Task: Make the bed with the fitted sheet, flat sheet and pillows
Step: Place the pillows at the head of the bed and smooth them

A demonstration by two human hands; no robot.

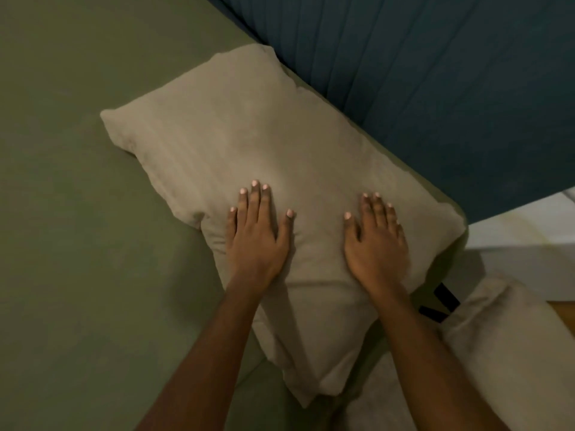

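Observation:
A beige pillow (249,144) lies flat at the head corner of the bed, on the olive-green fitted sheet (68,197) and against the dark blue headboard (435,73). My left hand (256,234) presses on the pillow's near half with straight, spread fingers. A hand's width to the right, my right hand (376,241) lies flat on the same pillow, fingers straight. A second beige pillow (510,346) sits off the bed at the lower right, partly cut off by the frame edge.
The bed's corner ends at the right, where a pale wall or skirting (525,231) and a strip of wooden floor (563,315) show. A black strap (441,300) lies below the mattress corner.

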